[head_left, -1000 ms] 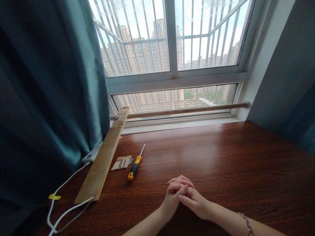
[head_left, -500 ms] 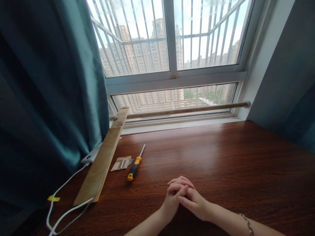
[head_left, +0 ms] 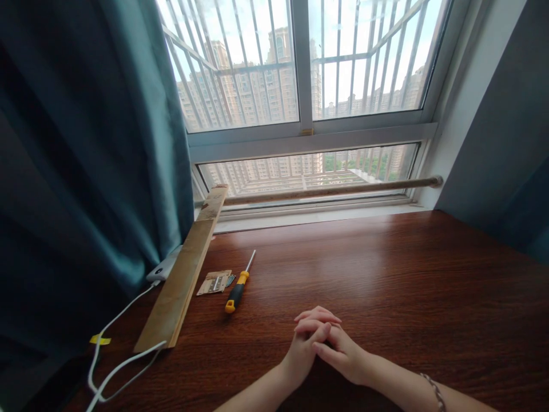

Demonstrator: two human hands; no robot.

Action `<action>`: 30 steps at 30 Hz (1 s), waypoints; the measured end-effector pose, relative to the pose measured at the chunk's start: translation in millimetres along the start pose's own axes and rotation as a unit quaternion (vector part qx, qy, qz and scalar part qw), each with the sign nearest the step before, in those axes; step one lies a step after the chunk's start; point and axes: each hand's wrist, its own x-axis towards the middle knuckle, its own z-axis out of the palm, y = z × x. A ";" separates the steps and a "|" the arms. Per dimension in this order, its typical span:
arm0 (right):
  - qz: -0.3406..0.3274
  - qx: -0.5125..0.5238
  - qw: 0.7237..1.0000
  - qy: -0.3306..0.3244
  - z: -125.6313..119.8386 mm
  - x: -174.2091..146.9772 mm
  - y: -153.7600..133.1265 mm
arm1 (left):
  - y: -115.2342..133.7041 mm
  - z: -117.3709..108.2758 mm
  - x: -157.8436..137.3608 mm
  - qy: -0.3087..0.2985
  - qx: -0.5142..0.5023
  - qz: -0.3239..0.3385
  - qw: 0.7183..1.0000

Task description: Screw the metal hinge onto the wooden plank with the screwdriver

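My left hand (head_left: 300, 355) and my right hand (head_left: 346, 356) are clasped over the dark wood tabletop (head_left: 386, 274), fingers folded around each other. Both are closed, and no object shows in them. Nearest to them, on the left, lies a screwdriver (head_left: 235, 293) with a black and yellow handle, its shaft pointing toward the window. Just beyond its left side is a small flat tan piece (head_left: 208, 283) with a metal hinge-like part on it. Several thin screws (head_left: 230, 280) lie at its right edge.
A long wooden board (head_left: 178, 280) leans from the tabletop onto a horizontal rail (head_left: 343, 190) at the window. A white device (head_left: 163, 269) with a white cable (head_left: 122, 312) sits by the dark teal curtain (head_left: 171, 171). The wall (head_left: 484, 149) bounds the right side.
The view has shifted slightly, so the board, screwdriver and window appear a little further right. My hands stay clasped in the same pose.
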 end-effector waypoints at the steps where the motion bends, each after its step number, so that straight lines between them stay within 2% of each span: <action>1: -0.001 0.001 1.000 0.001 0.1 0.0 0.0 | 0.1 -0.1 0.0 -0.001 -0.001 -0.001 1.000; 30: -0.007 0.021 1.000 0.007 1.4 0.0 1.4 | -3.6 0.8 1.9 0.010 0.004 0.003 1.000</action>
